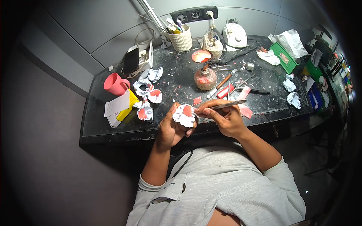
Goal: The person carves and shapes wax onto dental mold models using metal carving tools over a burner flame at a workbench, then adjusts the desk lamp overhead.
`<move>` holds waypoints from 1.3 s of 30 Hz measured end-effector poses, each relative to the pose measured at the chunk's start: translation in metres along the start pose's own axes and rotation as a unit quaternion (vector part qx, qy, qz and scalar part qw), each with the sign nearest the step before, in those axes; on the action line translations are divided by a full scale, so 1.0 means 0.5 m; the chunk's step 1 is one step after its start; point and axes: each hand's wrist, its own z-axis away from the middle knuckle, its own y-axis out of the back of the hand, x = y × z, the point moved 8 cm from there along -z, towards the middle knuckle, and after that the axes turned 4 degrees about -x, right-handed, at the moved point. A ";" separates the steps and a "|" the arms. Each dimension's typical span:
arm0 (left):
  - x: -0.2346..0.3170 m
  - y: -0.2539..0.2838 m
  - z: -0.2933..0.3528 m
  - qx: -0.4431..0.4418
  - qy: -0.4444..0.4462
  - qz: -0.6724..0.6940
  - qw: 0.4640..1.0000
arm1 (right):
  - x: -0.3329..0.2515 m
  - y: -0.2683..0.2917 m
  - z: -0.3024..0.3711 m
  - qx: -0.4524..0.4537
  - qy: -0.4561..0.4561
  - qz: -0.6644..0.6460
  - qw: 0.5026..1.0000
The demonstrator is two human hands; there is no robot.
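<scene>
Over the front edge of the black bench [113, 130], my left hand [170, 128] grips a white plaster dental cast [183, 119] with pink wax on its upper face. My right hand [226, 118] is closed around a slim metal wax knife [229, 105]; its working end is at the cast's right side, partly behind my fingers. A small pink wax piece [197, 100] lies just beyond the cast. Several more white casts with pink wax, one of them a cast [145, 113] near my left hand, rest on the bench to the left.
A glass burner [205, 78] stands mid-bench, near loose tools and pink wax sheets [245, 110]. To the left are a pink mug [116, 83], a yellow box [128, 105] and a phone [131, 61]. A woven cup [181, 38] stands at the back, a green box [283, 57] at right.
</scene>
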 end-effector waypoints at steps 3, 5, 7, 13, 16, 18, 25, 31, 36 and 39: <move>-0.002 0.000 0.002 0.021 0.006 0.037 0.999 | -0.004 0.009 -0.002 0.009 -0.007 -0.100 0.995; -0.001 0.005 0.001 0.020 0.015 0.058 0.998 | -0.015 0.027 0.000 0.038 0.001 -0.094 0.995; -0.003 0.015 0.001 0.043 0.019 0.086 0.995 | -0.034 0.040 -0.008 0.044 0.021 -0.102 0.994; -0.008 0.056 0.004 0.087 0.038 0.183 0.978 | -0.085 0.087 0.010 0.091 0.150 -0.027 0.984; 0.001 0.046 0.001 0.039 0.022 0.177 0.983 | -0.096 0.114 0.016 0.112 0.107 0.000 0.988; 0.000 0.055 0.001 0.085 0.014 0.168 0.982 | -0.094 0.133 0.015 0.104 0.083 0.013 0.991; 0.009 0.058 -0.011 0.054 -0.027 0.141 0.988 | -0.122 0.146 0.011 0.141 0.173 0.120 0.967; 0.007 0.087 -0.016 0.074 -0.046 0.123 0.989 | -0.153 0.179 0.009 0.172 0.229 0.233 0.929; 0.030 0.077 -0.008 0.060 -0.081 0.077 0.992 | -0.108 0.211 0.017 0.211 0.045 0.151 0.965; 0.053 0.047 -0.013 0.062 -0.085 0.088 0.991 | -0.085 0.235 0.022 0.242 0.119 0.150 0.951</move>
